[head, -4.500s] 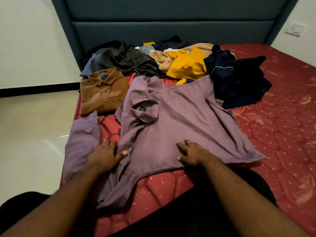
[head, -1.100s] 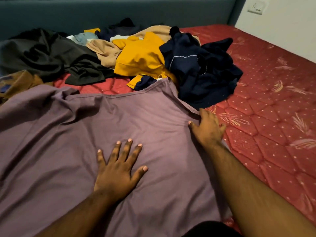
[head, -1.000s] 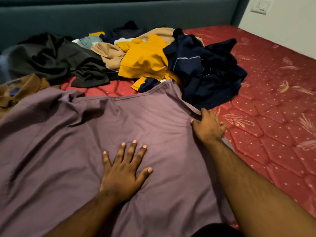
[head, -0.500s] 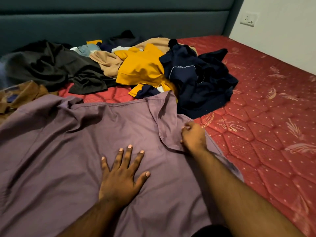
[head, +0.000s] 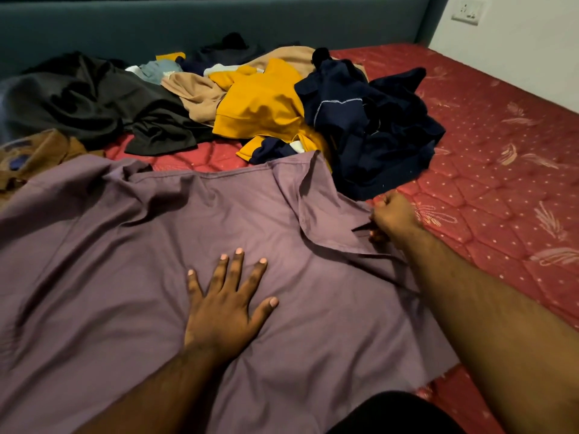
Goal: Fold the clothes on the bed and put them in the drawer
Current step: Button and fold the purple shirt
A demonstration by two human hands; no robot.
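Head view, and we start at nine o'clock: a brown shirt (head: 34,155) lies at the bed's left edge, its corner tucked under the purple shirt (head: 141,261) that is spread across the near half of the red quilted mattress (head: 501,170). Left hand (head: 225,308) lies flat on the purple cloth, fingers wide and straight, pinning it. It's thin, smooth woven stuff, rumpled into soft ridges toward ten o'clock, so any tug could drag those creases into the fold. Up at twelve o'clock the unfolded heap waits: dark grey garment (head: 94,104), tan one (head: 194,92), mustard-yellow top (head: 260,108), navy clothes (head: 369,126), all slack and crumpled. Over at two o'clock the right hand (head: 393,217) pinches the purple shirt's turned-over side edge, fingers curled round it. Risk here, I'd say: that flap sits just beside the navy pile, and a wide sweep might snag it. No drawer in sight.
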